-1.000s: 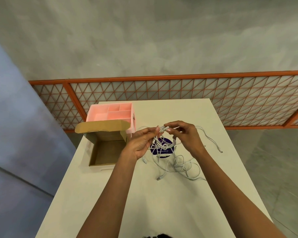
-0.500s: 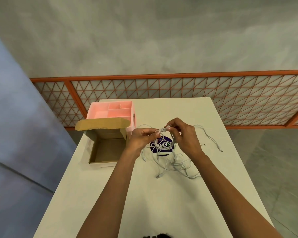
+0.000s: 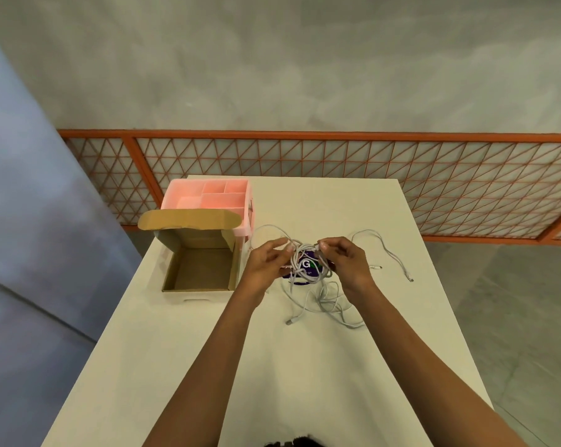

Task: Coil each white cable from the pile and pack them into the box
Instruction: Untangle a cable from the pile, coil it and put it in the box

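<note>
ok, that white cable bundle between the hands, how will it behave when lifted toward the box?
Probably floppy: the white cable bundle sags in loose loops between the left hand and right hand. Likely light, since the fingers alone pinch it. Its tails sprawl tangled on the table, so they would likely drag and snag.

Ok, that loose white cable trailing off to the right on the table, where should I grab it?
I'd pinch the loose cable just behind its plug end, coming straight down from above with the right hand. That end lies flat and free on the table, clear of the tangle.
</note>
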